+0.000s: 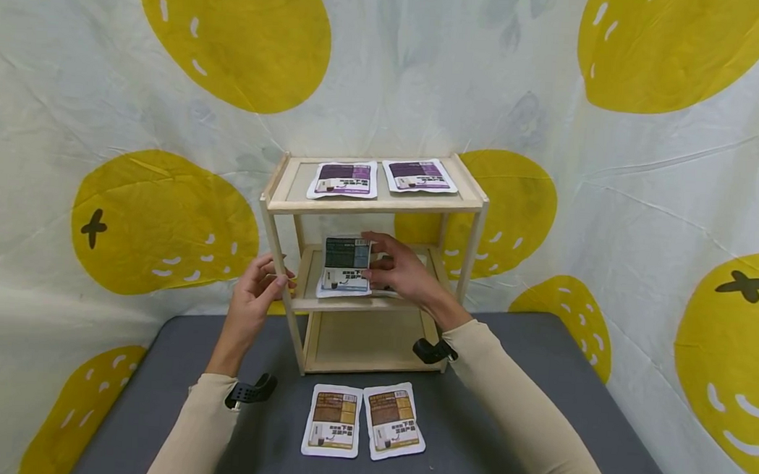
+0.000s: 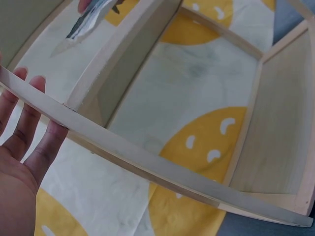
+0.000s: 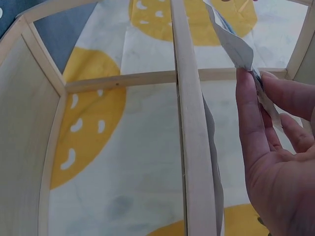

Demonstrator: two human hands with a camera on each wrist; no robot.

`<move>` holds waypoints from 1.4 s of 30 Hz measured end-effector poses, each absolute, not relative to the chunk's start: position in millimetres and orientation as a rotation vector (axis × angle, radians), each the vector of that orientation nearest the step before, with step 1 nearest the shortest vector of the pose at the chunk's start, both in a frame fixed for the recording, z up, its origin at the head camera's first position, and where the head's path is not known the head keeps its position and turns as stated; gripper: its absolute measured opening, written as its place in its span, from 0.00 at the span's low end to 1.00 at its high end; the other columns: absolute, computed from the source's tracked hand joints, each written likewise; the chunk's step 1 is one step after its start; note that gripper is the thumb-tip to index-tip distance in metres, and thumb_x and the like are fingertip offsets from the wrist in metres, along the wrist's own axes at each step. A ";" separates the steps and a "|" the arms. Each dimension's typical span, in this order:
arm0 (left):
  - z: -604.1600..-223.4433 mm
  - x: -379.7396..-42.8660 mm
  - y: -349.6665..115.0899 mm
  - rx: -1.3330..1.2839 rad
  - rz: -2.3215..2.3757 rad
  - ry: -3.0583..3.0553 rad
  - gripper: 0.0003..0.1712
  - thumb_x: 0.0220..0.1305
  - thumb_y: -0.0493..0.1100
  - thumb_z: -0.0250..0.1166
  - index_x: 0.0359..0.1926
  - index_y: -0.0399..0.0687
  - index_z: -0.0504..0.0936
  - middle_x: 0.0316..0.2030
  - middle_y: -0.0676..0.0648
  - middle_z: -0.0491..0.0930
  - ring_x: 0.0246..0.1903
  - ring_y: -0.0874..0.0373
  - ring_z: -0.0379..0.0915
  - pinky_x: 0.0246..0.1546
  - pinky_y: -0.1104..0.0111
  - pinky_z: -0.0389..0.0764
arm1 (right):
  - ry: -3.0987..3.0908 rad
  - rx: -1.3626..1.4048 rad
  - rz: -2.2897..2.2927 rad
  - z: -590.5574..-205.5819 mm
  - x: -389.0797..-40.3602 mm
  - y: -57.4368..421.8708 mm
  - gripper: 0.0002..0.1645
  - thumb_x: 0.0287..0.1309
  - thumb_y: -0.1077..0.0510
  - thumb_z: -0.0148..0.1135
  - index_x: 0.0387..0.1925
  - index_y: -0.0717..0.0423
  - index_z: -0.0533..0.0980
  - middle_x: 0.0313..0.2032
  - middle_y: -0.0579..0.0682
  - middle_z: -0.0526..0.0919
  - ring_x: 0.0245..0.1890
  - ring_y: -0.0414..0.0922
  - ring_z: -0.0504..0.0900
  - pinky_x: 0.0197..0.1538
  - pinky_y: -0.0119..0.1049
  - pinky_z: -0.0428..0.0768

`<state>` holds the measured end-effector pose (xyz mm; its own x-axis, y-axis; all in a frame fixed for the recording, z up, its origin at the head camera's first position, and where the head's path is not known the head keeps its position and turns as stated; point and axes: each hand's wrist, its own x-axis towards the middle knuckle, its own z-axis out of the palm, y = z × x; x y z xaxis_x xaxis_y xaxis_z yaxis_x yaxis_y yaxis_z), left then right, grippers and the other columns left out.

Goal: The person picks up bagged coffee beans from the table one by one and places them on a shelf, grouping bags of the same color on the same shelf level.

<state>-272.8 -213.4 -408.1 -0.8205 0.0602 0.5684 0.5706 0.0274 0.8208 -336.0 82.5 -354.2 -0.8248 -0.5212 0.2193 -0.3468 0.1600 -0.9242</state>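
- By the right hand's (image 1: pixel 405 269) fingers, a dark-labelled packet (image 1: pixel 344 258) is pinched at its right edge and held tilted up near the front-left corner of the middle shelf (image 1: pixel 349 305).
- By the left hand's (image 1: pixel 259 289) curled fingers, the rack's front-left post (image 1: pixel 273 238) is gripped.
- Along the top shelf's (image 1: pixel 381 210) front edge, two purple-labelled packets (image 1: pixel 344 181) are laid.
- Toward the tabletop's (image 1: pixel 580 372) far edge the rack is stood; before it, two brown-labelled packets (image 1: pixel 333 419) are laid.

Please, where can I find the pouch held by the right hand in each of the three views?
Head: pouch slightly left of centre, below the top shelf.
Left wrist: pouch at the top edge, left of centre, partly visible.
Right wrist: pouch at upper right, nearly edge-on.
Shared landmark: the wooden rack.
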 end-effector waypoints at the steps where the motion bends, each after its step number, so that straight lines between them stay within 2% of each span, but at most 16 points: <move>1: -408.0 -272.7 -213.3 -0.639 -1.850 -1.932 0.22 0.75 0.35 0.58 0.67 0.43 0.71 0.46 0.33 0.77 0.43 0.49 0.81 0.42 0.64 0.86 | 2.277 -0.849 -1.743 -353.7 -336.4 81.9 0.42 0.65 0.66 0.66 0.76 0.45 0.62 0.61 0.59 0.70 0.47 0.52 0.85 0.45 0.44 0.87; 5: -408.2 -273.0 -213.9 -0.635 -1.845 -1.933 0.22 0.75 0.35 0.58 0.67 0.43 0.71 0.47 0.28 0.75 0.42 0.48 0.81 0.42 0.64 0.86 | 2.276 -0.837 -1.731 -352.6 -338.2 79.5 0.41 0.65 0.66 0.66 0.76 0.45 0.62 0.61 0.59 0.70 0.47 0.52 0.85 0.45 0.43 0.87; 11: -407.5 -272.5 -214.1 -0.654 -1.824 -1.945 0.22 0.75 0.35 0.58 0.67 0.43 0.70 0.48 0.25 0.73 0.43 0.42 0.80 0.42 0.63 0.86 | 2.268 -0.849 -1.724 -354.0 -340.9 77.1 0.41 0.66 0.67 0.64 0.76 0.48 0.61 0.63 0.61 0.69 0.47 0.54 0.84 0.45 0.44 0.87; 14: -407.2 -272.0 -213.1 -0.644 -1.819 -1.945 0.22 0.75 0.35 0.58 0.67 0.42 0.70 0.48 0.25 0.73 0.44 0.40 0.80 0.43 0.64 0.86 | 2.266 -0.849 -1.721 -354.8 -341.6 76.8 0.41 0.66 0.68 0.63 0.77 0.49 0.60 0.64 0.61 0.68 0.49 0.55 0.84 0.45 0.44 0.87; 16: -407.2 -272.2 -213.0 -0.634 -1.814 -1.951 0.23 0.75 0.35 0.58 0.67 0.41 0.70 0.48 0.28 0.75 0.44 0.40 0.80 0.44 0.64 0.86 | 2.267 -0.846 -1.719 -355.3 -341.6 76.9 0.41 0.67 0.68 0.63 0.77 0.51 0.60 0.64 0.61 0.67 0.52 0.56 0.83 0.45 0.44 0.87; 21: -408.5 -272.7 -212.9 -0.607 -1.800 -1.963 0.23 0.74 0.34 0.59 0.68 0.38 0.69 0.47 0.35 0.78 0.44 0.43 0.81 0.44 0.66 0.86 | 2.383 -0.849 -1.627 -355.9 -340.6 77.7 0.43 0.67 0.63 0.65 0.78 0.49 0.59 0.67 0.59 0.66 0.62 0.57 0.78 0.53 0.49 0.84; 25: -408.4 -272.3 -213.0 -0.612 -1.811 -1.951 0.23 0.74 0.34 0.58 0.67 0.41 0.70 0.47 0.32 0.77 0.44 0.45 0.81 0.44 0.64 0.86 | 2.614 -0.861 -1.462 -355.1 -339.2 78.7 0.44 0.65 0.58 0.68 0.78 0.47 0.59 0.71 0.57 0.66 0.67 0.56 0.72 0.61 0.52 0.79; 27: -408.4 -272.3 -213.4 -0.619 -1.813 -1.950 0.23 0.74 0.34 0.58 0.67 0.42 0.71 0.47 0.31 0.76 0.44 0.46 0.81 0.45 0.64 0.86 | 2.678 -0.861 -1.428 -354.2 -337.7 79.3 0.43 0.65 0.57 0.69 0.77 0.49 0.60 0.71 0.56 0.66 0.69 0.55 0.70 0.63 0.52 0.77; 32: -409.7 -272.9 -212.4 -0.608 -1.805 -1.955 0.24 0.74 0.33 0.59 0.68 0.41 0.70 0.47 0.35 0.77 0.44 0.46 0.81 0.45 0.64 0.86 | 2.700 -0.862 -1.468 -352.2 -330.4 82.6 0.39 0.65 0.56 0.69 0.74 0.54 0.65 0.69 0.54 0.69 0.68 0.55 0.72 0.65 0.51 0.76; 36: -409.3 -274.4 -210.2 -0.552 -1.821 -1.953 0.26 0.71 0.33 0.62 0.67 0.42 0.71 0.47 0.39 0.79 0.43 0.46 0.82 0.44 0.65 0.86 | 2.694 -0.886 -1.503 -349.5 -320.9 85.3 0.35 0.65 0.55 0.69 0.71 0.52 0.69 0.66 0.54 0.73 0.65 0.57 0.75 0.64 0.52 0.76; 42: -407.2 -272.6 -208.7 -0.496 -1.825 -1.959 0.26 0.69 0.32 0.64 0.66 0.43 0.71 0.48 0.34 0.78 0.43 0.47 0.82 0.42 0.67 0.86 | 2.653 -0.920 -1.545 -347.4 -304.4 87.6 0.30 0.64 0.55 0.69 0.66 0.50 0.73 0.62 0.53 0.78 0.60 0.58 0.79 0.60 0.50 0.80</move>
